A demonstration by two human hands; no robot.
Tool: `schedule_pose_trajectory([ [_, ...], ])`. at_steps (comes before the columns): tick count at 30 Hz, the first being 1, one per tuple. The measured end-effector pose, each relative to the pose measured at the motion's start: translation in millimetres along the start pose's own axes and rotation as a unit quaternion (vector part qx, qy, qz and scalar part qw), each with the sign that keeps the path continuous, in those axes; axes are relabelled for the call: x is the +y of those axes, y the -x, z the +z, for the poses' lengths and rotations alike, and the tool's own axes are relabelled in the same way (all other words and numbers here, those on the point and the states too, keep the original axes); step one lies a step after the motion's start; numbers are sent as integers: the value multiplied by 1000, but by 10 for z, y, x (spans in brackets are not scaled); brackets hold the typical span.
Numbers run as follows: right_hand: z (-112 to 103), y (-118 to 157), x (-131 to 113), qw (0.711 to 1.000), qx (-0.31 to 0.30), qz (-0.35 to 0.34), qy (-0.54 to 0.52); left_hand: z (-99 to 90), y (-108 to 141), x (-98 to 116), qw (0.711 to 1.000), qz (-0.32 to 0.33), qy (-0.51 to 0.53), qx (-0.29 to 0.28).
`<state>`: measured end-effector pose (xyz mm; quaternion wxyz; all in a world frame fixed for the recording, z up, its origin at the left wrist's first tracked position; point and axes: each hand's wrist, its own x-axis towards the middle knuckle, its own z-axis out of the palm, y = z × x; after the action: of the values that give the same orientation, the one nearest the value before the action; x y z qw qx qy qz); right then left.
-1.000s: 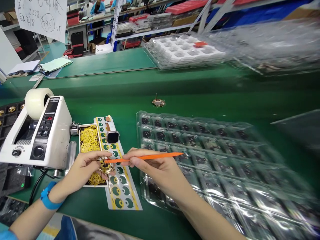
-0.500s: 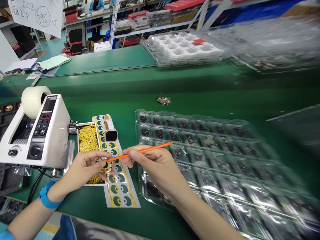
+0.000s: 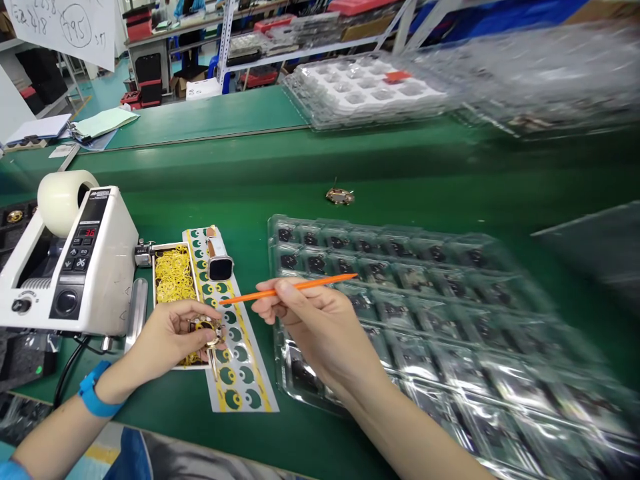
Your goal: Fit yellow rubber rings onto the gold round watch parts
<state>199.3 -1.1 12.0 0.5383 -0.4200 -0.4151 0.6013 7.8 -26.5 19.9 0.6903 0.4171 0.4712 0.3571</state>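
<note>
My left hand (image 3: 167, 337) is closed around a small gold-rimmed watch case (image 3: 215, 328), held above the edge of a box of yellow pieces. Thumb and fingers cover part of the case. In my right hand (image 3: 320, 313) is a thin orange pointed stick (image 3: 325, 281), pinched like a pen. Its left tip hovers just above the case, apart from it. Beneath my hands lies a white sticker sheet (image 3: 239, 393) with yellow and green round shapes. A smartwatch (image 3: 220, 269) with a dark screen rests at the sheet's far end.
On the left stands a white tape dispenser (image 3: 107, 267) beside the box of yellow pieces (image 3: 175, 273). Clear plastic trays (image 3: 410, 310) with dark parts fill the right. Farther back lies a loose gold part (image 3: 340, 196). More clear trays (image 3: 370, 87) sit on the raised ledge.
My right hand has drawn up and to the right, lifting the orange stick's tip off the watch case. My left hand stays nearly still. The loose gold part has shifted slightly right.
</note>
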Motion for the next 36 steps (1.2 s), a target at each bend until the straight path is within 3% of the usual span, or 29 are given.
schedule_pose_trajectory([
  [7,-46,-12,-24,999,15,-15,23,-20,12,18,1000,12,-13,-3],
  [16,-29,-20,-50,999,30,-24,-17,-49,-16,35,999,22,21,45],
  [29,-11,0,-16,999,31,-25,-21,28,-18,33,998,44,-15,46],
  [32,-4,17,-9,997,35,-70,3,26,-12,30,996,47,-41,63],
  [36,34,77,29,968,25,-217,120,41,-16,-3,994,57,-45,80],
])
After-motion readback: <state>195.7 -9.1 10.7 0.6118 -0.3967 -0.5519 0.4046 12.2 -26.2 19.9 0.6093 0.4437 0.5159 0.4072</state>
